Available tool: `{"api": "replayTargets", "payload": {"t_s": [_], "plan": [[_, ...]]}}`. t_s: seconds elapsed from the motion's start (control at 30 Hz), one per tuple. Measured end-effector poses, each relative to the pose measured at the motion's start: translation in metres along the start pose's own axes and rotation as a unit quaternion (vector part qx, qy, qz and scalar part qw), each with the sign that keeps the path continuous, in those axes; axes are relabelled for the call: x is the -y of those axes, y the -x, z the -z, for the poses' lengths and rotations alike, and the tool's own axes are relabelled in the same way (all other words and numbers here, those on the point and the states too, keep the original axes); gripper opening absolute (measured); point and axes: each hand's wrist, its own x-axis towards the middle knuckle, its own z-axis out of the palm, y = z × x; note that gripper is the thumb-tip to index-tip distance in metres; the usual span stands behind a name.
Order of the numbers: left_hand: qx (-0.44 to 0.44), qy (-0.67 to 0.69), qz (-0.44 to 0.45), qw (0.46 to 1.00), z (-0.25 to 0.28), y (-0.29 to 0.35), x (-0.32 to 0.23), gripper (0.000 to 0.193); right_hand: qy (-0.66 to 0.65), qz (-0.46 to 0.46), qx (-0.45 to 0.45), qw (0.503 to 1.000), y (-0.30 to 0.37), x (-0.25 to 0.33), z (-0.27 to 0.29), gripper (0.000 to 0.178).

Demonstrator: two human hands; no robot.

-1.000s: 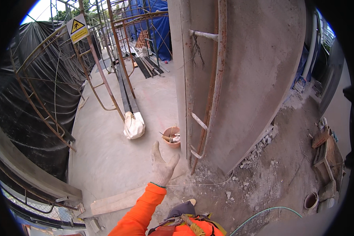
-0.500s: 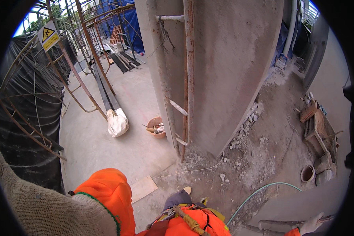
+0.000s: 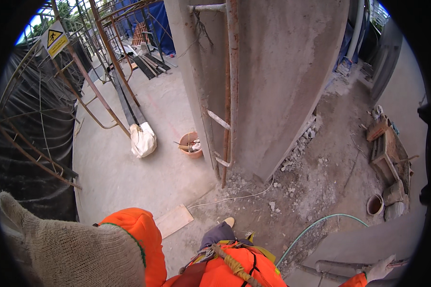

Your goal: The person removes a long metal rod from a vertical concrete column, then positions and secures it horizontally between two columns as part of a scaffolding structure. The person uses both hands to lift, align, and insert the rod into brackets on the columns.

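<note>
Swinging out of the middle of the view over the last second, the gloved left hand (image 3: 86,248) is now round at eight o'clock, looming large, one digit poking up clear of the rest! Its other fingers run into the dark rim, so I can't tell whether they curl. Across to four o'clock: the right hand (image 3: 379,269) is on a reddish-brown rail (image 3: 342,264), and whether those fingers wrap it or merely rest there, I can't tell.

Contact with that rail looks like the step in hand, and any move from here calls, I'd judge, for a sure hold and for the shoe (image 3: 229,222) at six o'clock to stay clear of the green hose (image 3: 321,221).

Now the writing: up at ten o'clock, a white-and-yellow sign (image 3: 55,39), black figure inside a triangle, small lettering underneath. Elsewhere, I can make out no label.
</note>
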Motion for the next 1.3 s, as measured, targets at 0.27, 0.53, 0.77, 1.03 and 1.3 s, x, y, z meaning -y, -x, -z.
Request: {"api": "replayTargets", "payload": {"t_s": [0.27,0.53,0.77,1.03,1.3], "plan": [[0.455,-0.344,0.415,0.709,0.114,0.221,0.006,0.073,-0.066,0.004,-0.003,0.998,0.009,0.013,-0.005,0.048],[0.684,-0.223,0.683,0.128,0.325,0.422,-0.164,0.075,0.032,0.092,-0.064,0.993,0.014,0.030,-0.008,0.028],[0.641,-0.190,0.743,-0.029,0.396,0.436,-0.272,0.078,0.059,0.102,-0.046,0.992,0.024,0.051,-0.008,0.028],[0.603,-0.262,0.746,0.104,0.367,0.426,-0.215,0.074,0.034,0.102,-0.025,0.994,0.027,0.058,-0.006,0.029],[0.609,-0.242,0.738,0.162,0.361,0.426,-0.215,0.070,0.000,0.059,-0.011,0.998,0.028,0.060,-0.003,0.033]]}}
